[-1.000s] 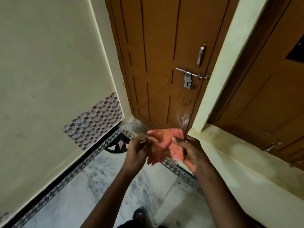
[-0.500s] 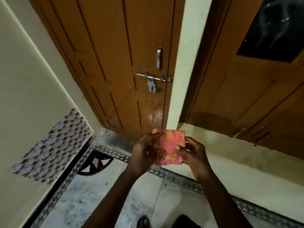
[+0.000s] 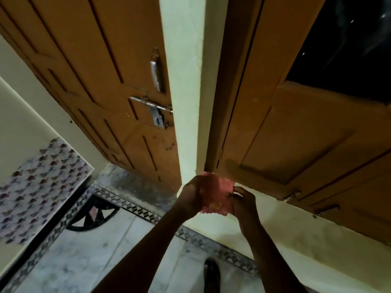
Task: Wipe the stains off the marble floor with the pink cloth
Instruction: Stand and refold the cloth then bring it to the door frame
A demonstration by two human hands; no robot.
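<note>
I hold the pink cloth (image 3: 218,195) up at chest height between both hands, well above the floor. It is folded small and shows yellowish patches. My left hand (image 3: 193,195) grips its left side and covers part of it. My right hand (image 3: 243,200) pinches its right edge with the fingertips. The grey-white marble floor (image 3: 84,261) lies below, with a black-and-white patterned border strip (image 3: 139,210) along the walls.
A brown wooden door (image 3: 110,81) with a metal bolt (image 3: 152,106) stands ahead. A pale pillar (image 3: 186,92) separates it from a second brown door (image 3: 296,134) on the right. A low pale ledge (image 3: 317,240) runs under that door. A dark shoe (image 3: 211,275) shows below.
The view has swung right and upward. The cloth has been folded smaller between my hands, and my left hand now covers more of it.
</note>
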